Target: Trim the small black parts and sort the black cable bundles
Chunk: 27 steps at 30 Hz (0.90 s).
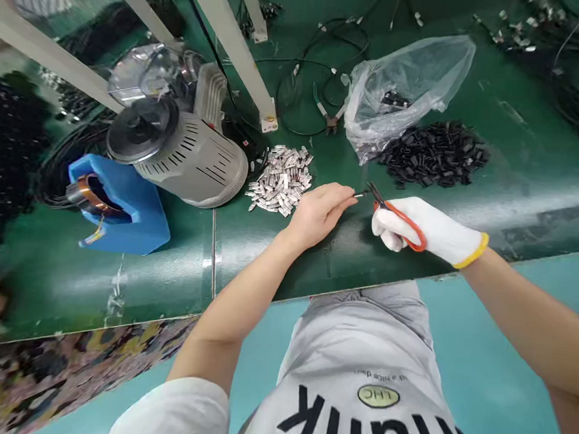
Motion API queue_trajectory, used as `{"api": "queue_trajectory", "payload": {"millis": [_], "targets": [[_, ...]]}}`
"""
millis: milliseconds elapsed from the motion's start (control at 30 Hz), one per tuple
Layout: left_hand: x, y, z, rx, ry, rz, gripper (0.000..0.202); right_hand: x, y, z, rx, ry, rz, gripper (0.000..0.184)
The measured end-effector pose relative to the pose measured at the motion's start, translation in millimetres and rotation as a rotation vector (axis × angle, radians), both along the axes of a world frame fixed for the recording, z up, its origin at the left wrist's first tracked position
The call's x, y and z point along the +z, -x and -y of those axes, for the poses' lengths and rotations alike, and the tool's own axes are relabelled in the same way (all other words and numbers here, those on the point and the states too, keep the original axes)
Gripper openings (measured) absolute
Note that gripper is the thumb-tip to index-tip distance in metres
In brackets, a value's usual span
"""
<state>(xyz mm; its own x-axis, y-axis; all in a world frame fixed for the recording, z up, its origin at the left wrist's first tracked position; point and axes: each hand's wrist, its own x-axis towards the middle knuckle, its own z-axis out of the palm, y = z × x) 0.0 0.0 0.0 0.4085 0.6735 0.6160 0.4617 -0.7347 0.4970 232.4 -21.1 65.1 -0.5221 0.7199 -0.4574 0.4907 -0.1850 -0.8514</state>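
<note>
so the orange-handled hand tool (pixel 407 219) (snips or pliers, can't tell which) sits toward 3 o'clock from mid-view, dark jaws aimed between 10 and 11 o'clock, handles running back to 4 or 5. the small silvery piece (pixel 359 195) is just off the jaws at about 9 o'clock, pinched in bare fingers, dark bit facing the tool. too tiny to tell if they're touching tbh

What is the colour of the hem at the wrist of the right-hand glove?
The glove hem is yellow, as the head view shows.
</note>
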Motion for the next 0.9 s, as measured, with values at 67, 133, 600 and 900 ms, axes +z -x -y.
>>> {"api": "queue_trajectory", "payload": {"millis": [67, 133, 600, 900], "targets": [[-2.6, -1, 0, -0.005, -0.011, -0.012, 0.016, -2.8, -7, -2, 0.061, -0.224, 0.218, 0.045], [-5.3, -2, 0, -0.013, -0.029, -0.032, 0.015, -6.5, -13, -3, 0.119, -0.433, 0.417, 0.047], [-8.3, -4, -1, -0.063, -0.009, -0.241, 0.019, -14.9, -23, 3, 0.263, -0.932, 0.929, 0.065], [-4.2, -4, -1, -0.034, 0.045, -0.405, 0.030, -10.6, -37, 1, 0.267, -0.898, 0.960, 0.074]]}}
